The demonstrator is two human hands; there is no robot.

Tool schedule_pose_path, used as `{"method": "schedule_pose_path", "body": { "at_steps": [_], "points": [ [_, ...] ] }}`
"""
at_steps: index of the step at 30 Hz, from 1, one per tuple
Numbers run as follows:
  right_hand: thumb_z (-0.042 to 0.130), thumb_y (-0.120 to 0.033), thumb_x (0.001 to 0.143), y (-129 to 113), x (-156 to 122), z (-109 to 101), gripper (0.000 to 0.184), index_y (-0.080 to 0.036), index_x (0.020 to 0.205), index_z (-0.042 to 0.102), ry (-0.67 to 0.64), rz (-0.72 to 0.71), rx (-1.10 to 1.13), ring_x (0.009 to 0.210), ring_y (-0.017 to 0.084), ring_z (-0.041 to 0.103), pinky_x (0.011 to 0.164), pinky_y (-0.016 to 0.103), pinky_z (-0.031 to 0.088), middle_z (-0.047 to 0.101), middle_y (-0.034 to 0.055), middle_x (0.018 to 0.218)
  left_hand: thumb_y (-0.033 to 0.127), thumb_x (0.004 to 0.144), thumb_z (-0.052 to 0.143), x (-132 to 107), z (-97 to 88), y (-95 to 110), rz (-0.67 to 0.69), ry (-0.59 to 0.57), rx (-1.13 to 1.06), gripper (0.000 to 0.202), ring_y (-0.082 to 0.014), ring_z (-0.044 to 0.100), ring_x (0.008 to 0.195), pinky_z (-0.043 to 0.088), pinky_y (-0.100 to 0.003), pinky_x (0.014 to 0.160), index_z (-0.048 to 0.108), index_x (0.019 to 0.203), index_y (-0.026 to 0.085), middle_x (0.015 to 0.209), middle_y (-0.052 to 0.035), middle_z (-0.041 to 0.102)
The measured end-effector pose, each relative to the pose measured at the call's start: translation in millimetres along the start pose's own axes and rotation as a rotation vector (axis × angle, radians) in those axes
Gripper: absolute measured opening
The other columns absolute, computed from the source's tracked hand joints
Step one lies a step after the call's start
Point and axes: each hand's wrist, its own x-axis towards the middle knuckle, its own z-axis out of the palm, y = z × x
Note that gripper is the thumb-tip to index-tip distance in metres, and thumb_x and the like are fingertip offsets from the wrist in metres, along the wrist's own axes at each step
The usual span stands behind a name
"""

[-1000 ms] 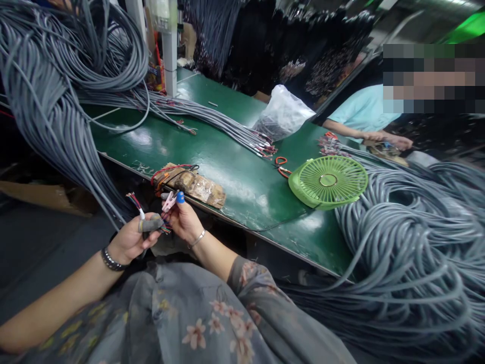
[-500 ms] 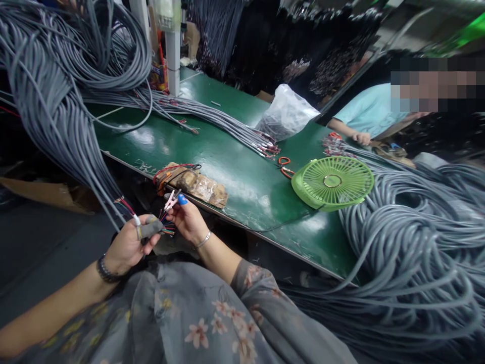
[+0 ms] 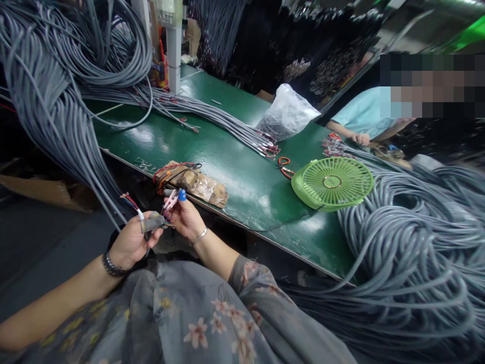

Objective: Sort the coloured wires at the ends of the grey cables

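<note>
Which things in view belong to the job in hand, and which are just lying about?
Likely the job:
coloured wires, in the left hand
pink clip, in the right hand
grey cables
wrapped block, possibly

Apparently lying about:
green fan
plastic bag
cardboard

A grey finger cover (image 3: 152, 223) marks the left hand (image 3: 131, 239), a blue cap (image 3: 182, 195) the right hand (image 3: 185, 220). The left hand's wires (image 3: 131, 201) show red beside a white sleeve (image 3: 140, 214); the right hand's clip (image 3: 171, 200) is pale pink. Beyond the hands, the table (image 3: 223, 151) is green. Below them, the grey garment (image 3: 180, 283) bears pink and yellow flowers (image 3: 196, 334).
</note>
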Motion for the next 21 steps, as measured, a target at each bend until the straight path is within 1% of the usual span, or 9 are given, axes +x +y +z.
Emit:
{"method": "schedule_pose_path", "body": {
  "at_steps": [3, 7, 9, 11, 15, 17, 21],
  "points": [
    [0.077, -0.062, 0.089, 0.4, -0.2, -1.0, 0.042, -0.020, 0.086, 0.071, -0.015, 0.022, -0.002, 0.073, 0.016, 0.062, 0.067, 0.026, 0.052, 0.070, 0.0024, 0.079, 0.041, 0.055, 0.090, 1.0, -1.0, -2.0, -0.007, 0.013, 0.012, 0.037, -0.0039, 0.036, 0.032, 0.022, -0.017, 0.034, 0.062, 0.062, 0.018, 0.044, 0.0049, 0.054],
    [0.067, -0.069, 0.092, -2.2, -2.3, -3.1, 0.050, -0.020, 0.087, 0.071, -0.058, 0.070, 0.003, 0.072, 0.016, 0.062, 0.065, 0.025, 0.051, 0.070, 0.0032, 0.082, 0.042, 0.052, 0.091, -4.2, 1.5, -0.1, 0.001, 0.035, 0.044, 0.037, -0.0045, 0.037, 0.032, 0.022, -0.017, 0.034, 0.062, 0.060, 0.019, 0.043, 0.0044, 0.056],
    [0.065, -0.069, 0.094, -4.5, -4.4, -3.0, 0.051, -0.019, 0.086, 0.072, -0.067, 0.071, 0.001, 0.071, 0.015, 0.062, 0.065, 0.025, 0.051, 0.070, 0.0031, 0.082, 0.042, 0.051, 0.091, -9.3, 3.6, 1.7, 0.013, 0.057, 0.060, 0.037, -0.0047, 0.038, 0.031, 0.022, -0.017, 0.033, 0.063, 0.058, 0.019, 0.043, 0.0043, 0.057],
    [0.067, -0.065, 0.094, -6.7, -6.7, -2.2, 0.047, -0.019, 0.086, 0.072, -0.062, 0.057, -0.005, 0.069, 0.014, 0.061, 0.064, 0.024, 0.051, 0.069, 0.0020, 0.080, 0.042, 0.049, 0.091, -14.6, 5.9, 3.3, 0.026, 0.081, 0.072, 0.037, -0.0048, 0.039, 0.030, 0.023, -0.018, 0.033, 0.063, 0.056, 0.019, 0.043, 0.0039, 0.057],
    [0.076, -0.057, 0.091, -6.0, -8.9, -3.2, 0.038, -0.020, 0.084, 0.073, -0.036, -0.010, -0.031, 0.064, 0.012, 0.057, 0.062, 0.024, 0.051, 0.067, 0.0001, 0.074, 0.041, 0.050, 0.091, -20.2, 10.5, 5.7, 0.076, 0.117, 0.063, 0.036, -0.0052, 0.042, 0.030, 0.026, -0.018, 0.033, 0.063, 0.053, 0.018, 0.044, 0.0028, 0.059],
    [0.076, -0.059, 0.089, -2.1, -7.8, -7.2, 0.040, -0.020, 0.081, 0.072, -0.031, -0.075, -0.085, 0.063, 0.013, 0.056, 0.062, 0.025, 0.051, 0.067, 0.0004, 0.072, 0.040, 0.051, 0.090, -19.8, 12.5, 6.4, 0.096, 0.117, 0.054, 0.036, -0.0051, 0.043, 0.031, 0.026, -0.018, 0.033, 0.062, 0.052, 0.019, 0.044, 0.0025, 0.059],
    [0.075, -0.070, 0.084, 6.9, -2.1, -17.5, 0.051, -0.021, 0.074, 0.071, -0.004, -0.253, -0.239, 0.062, 0.013, 0.055, 0.064, 0.026, 0.052, 0.065, 0.0000, 0.067, 0.040, 0.050, 0.090, -15.6, 15.6, 7.0, 0.096, 0.116, 0.028, 0.036, -0.0048, 0.042, 0.030, 0.025, -0.017, 0.033, 0.062, 0.053, 0.019, 0.044, 0.0028, 0.060]
  ]
}}
